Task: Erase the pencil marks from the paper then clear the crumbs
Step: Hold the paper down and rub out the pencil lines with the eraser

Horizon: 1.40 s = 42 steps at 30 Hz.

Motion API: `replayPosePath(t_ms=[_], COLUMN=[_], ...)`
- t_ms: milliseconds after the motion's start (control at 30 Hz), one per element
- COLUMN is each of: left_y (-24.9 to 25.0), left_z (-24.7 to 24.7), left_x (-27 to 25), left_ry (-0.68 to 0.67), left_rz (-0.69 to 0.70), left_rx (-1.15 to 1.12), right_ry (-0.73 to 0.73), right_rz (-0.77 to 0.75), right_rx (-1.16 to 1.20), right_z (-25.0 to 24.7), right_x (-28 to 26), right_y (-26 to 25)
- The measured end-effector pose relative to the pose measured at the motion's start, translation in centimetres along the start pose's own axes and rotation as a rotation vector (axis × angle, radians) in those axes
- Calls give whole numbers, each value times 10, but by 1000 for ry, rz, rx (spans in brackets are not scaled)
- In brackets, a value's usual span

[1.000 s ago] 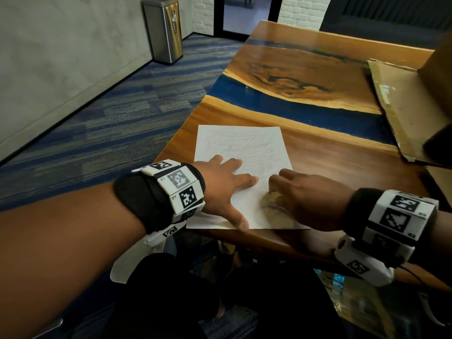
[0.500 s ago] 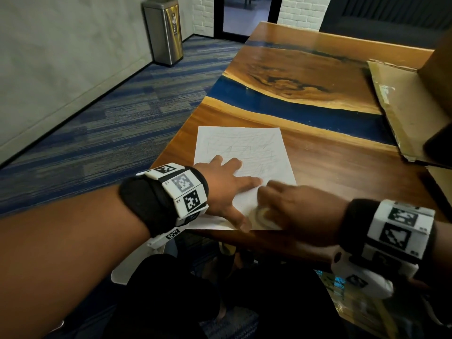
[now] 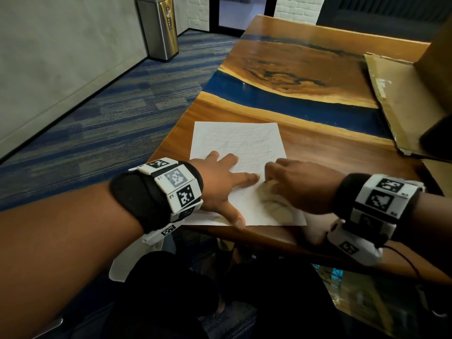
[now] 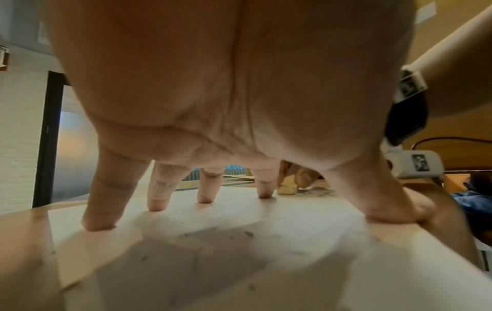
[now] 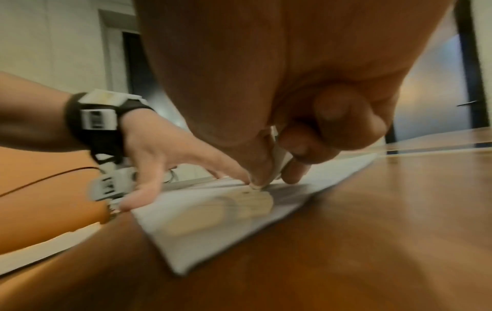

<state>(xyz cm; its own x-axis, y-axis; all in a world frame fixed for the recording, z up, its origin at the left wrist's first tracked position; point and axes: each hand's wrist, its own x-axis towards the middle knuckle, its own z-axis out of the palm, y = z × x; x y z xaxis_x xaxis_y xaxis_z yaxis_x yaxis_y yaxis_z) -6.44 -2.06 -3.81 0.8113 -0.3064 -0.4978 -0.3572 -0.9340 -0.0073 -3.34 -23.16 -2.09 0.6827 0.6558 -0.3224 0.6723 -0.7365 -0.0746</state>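
A white sheet of paper (image 3: pixel 236 140) with faint pencil scribbles lies near the table's front edge. My left hand (image 3: pixel 220 182) rests spread flat on its left part, fingers straight, pinning it down; the left wrist view shows the fingertips (image 4: pixel 157 205) pressed on the paper (image 4: pixel 213 252). My right hand (image 3: pixel 293 184) pinches a small pale eraser (image 5: pixel 278 160) and presses it on the sheet just right of my left index finger. The eraser (image 4: pixel 286 188) also peeks out beyond my left fingers. Dark crumbs (image 4: pixel 247 233) lie scattered on the paper.
The wooden table (image 3: pixel 305 67) has a blue resin band across it. Flattened cardboard (image 3: pixel 403 99) lies at the right, with a dark object (image 3: pixel 437 140) at its edge. A metal bin (image 3: pixel 159 25) stands on the carpet at the far left. My dark-clothed lap (image 3: pixel 195 302) is below the table edge.
My right hand has rubbed the eraser back and forth: it slid toward the near edge, then back up the sheet beside my left index finger. The left hand has stayed put.
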Motion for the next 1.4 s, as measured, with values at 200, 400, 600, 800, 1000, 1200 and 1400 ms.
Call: replayPosePath(t_ms=[200, 400, 600, 800, 1000, 1200, 1400], left_y=[5, 10, 11, 7, 8, 7, 6], left_z=[-2, -6, -7, -9, -10, -8, -9], left_x=[2, 2, 4, 1, 1, 0, -2], left_ry=[18, 10, -10, -32, -36, -29, -46], left_rz=[-30, -36, -43, -24, -32, -47, -42], left_rx=[-44, -68, -25, -5, -19, -22, -22], right_ry=[41, 7, 50, -21, 35, 9, -76], right_rz=[100, -272, -15, -227, -191, -106, -304], right_rx=[23, -97, -75, -39, -51, -15, -8], right_z=[7, 14, 3, 13, 13, 5, 15], right_x=[6, -27, -19, -26, -20, -16, -30], right_y=[17, -21, 11, -10, -9, 11, -15])
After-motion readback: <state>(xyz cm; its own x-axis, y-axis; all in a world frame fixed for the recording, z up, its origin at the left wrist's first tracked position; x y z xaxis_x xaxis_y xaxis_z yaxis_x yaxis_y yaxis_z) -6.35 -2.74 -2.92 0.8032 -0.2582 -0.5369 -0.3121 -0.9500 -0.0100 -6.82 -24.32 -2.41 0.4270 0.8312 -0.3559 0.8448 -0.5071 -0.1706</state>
